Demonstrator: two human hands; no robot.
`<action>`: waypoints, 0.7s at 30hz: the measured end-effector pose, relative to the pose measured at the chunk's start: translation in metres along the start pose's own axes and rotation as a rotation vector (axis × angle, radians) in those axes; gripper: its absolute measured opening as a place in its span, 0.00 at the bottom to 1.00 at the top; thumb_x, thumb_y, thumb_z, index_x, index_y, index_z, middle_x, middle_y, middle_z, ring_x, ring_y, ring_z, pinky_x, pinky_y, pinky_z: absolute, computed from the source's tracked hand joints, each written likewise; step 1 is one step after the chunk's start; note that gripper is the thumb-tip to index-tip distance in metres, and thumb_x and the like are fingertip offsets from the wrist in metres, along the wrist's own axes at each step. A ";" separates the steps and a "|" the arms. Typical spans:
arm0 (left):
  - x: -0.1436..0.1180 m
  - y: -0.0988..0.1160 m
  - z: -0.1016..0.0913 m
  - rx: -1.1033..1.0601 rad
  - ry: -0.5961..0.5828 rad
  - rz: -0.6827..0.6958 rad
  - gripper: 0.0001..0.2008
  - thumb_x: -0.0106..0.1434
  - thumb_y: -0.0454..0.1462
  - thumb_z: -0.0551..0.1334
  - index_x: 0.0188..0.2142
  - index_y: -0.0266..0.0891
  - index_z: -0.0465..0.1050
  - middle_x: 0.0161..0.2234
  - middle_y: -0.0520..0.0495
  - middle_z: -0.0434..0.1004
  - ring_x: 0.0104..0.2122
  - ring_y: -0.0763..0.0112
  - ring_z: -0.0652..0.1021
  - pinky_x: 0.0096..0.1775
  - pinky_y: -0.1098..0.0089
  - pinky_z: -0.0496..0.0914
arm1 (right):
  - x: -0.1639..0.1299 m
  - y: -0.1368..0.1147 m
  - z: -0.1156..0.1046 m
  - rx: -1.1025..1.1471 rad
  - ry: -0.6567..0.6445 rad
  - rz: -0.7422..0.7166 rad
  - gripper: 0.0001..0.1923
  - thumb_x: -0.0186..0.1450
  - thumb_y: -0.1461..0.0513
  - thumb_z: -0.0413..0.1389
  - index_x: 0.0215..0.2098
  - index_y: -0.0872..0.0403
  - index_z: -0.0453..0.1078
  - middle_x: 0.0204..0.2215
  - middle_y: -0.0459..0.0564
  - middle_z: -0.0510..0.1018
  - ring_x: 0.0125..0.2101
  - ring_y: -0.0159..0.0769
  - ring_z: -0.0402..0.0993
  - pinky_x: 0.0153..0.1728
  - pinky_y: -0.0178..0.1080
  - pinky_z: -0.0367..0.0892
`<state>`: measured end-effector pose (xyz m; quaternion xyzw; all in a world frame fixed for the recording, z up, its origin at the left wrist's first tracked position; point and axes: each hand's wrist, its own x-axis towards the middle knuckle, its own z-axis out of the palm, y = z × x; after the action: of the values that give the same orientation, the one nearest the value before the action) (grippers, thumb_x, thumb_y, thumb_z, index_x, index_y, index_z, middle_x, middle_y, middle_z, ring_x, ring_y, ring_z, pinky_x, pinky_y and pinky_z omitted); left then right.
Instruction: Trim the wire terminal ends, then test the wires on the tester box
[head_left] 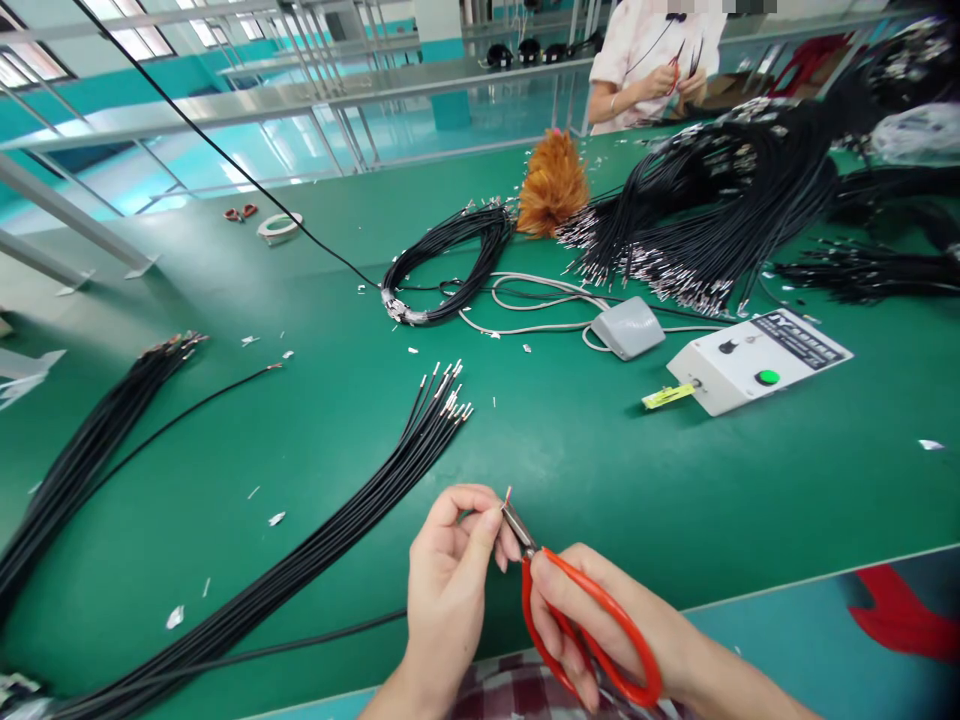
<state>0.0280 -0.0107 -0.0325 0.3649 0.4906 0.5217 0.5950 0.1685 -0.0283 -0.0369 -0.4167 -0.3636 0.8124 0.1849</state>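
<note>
Near front edge of worktop [675, 480]: your left hand [450, 580] pinches the wire end [508, 497], tip pointing up and away; your right hand [600, 620], grip closed through the red scissors [577, 620], sets the blades directly right of that pinch, touching the wire

The scissors [577, 620] have glossy red plastic handles and dull metal blades. Matt black sheathing covers the wires [360, 500], tipped with shiny metal, on a smooth green mat [600, 470].

Bare hands [450, 590], no sleeves
</note>
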 end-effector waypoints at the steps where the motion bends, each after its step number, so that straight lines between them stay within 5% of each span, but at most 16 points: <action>1: 0.000 0.000 0.001 0.006 0.007 0.008 0.03 0.62 0.34 0.61 0.31 0.38 0.67 0.22 0.55 0.71 0.21 0.79 0.70 0.27 0.76 0.66 | 0.000 0.000 0.001 -0.006 0.011 0.004 0.34 0.57 0.36 0.46 0.16 0.56 0.62 0.10 0.42 0.64 0.08 0.21 0.58 0.10 0.25 0.53; 10: 0.000 -0.007 -0.001 0.073 0.033 0.041 0.05 0.61 0.36 0.62 0.30 0.38 0.68 0.22 0.54 0.69 0.21 0.76 0.70 0.26 0.74 0.65 | 0.007 0.008 0.001 -0.033 0.073 0.020 0.34 0.55 0.35 0.48 0.15 0.55 0.59 0.07 0.40 0.61 0.06 0.21 0.55 0.07 0.25 0.49; 21: 0.007 -0.009 -0.007 -0.010 -0.046 -0.059 0.09 0.64 0.40 0.59 0.31 0.37 0.66 0.20 0.55 0.67 0.20 0.79 0.66 0.25 0.75 0.61 | 0.003 0.014 -0.011 0.057 0.041 -0.171 0.33 0.61 0.38 0.45 0.13 0.55 0.58 0.06 0.39 0.58 0.06 0.20 0.52 0.07 0.25 0.46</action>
<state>0.0233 -0.0064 -0.0437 0.3590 0.4847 0.4981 0.6229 0.1756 -0.0308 -0.0536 -0.3953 -0.3708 0.7949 0.2726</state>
